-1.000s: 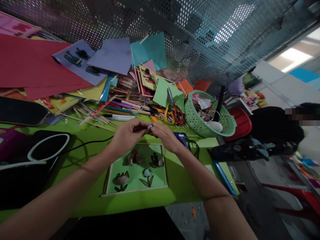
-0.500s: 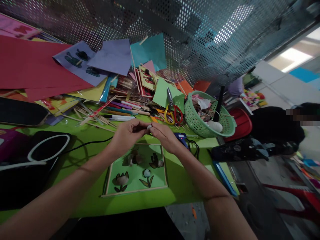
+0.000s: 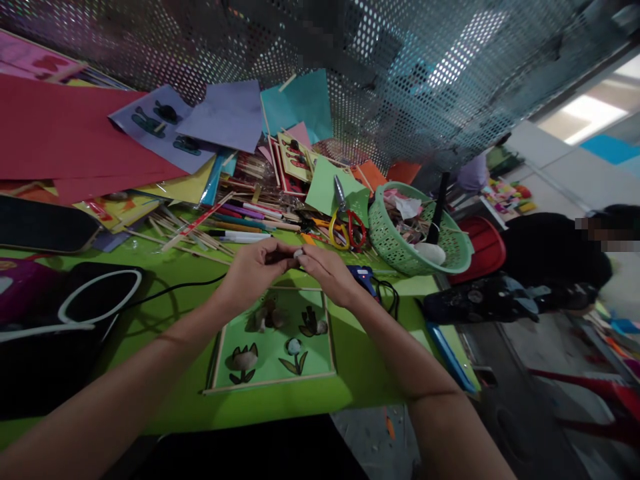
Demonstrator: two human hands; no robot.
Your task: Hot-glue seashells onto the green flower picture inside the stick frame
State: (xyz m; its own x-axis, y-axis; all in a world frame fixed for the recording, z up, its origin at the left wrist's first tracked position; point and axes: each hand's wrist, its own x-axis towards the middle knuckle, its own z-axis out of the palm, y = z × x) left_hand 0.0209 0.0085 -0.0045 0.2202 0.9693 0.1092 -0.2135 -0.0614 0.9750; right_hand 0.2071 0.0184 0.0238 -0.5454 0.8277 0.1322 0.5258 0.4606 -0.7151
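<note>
Head view: left hand [image 3: 253, 273] and right hand [image 3: 327, 272], together pinching small, pale, rounded pebble [image 3: 299, 254], twelve o'clock of stick-framed green paper picture [image 3: 269, 350]. Apparent step: pebble handling; next move calls for steady grip.

I view a mesh panel [image 3: 280, 53] along the far side of the table [image 3: 360, 377]. At far left I note a red sheet [image 3: 75, 133], with purple sheets [image 3: 223, 117] beside it, one lapping over its edge. A teal sheet [image 3: 303, 100] adjoins these on the right. Sticks [image 3: 187, 235] lie loose beside a row of pens [image 3: 247, 236]. Scissors [image 3: 341, 200], one handle yellow and one red, rest with blades over a green sheet [image 3: 320, 190]. Right of these I locate a perforated basket [image 3: 387, 237] containing scraps; it partly hides a red tub [image 3: 485, 250].
</note>
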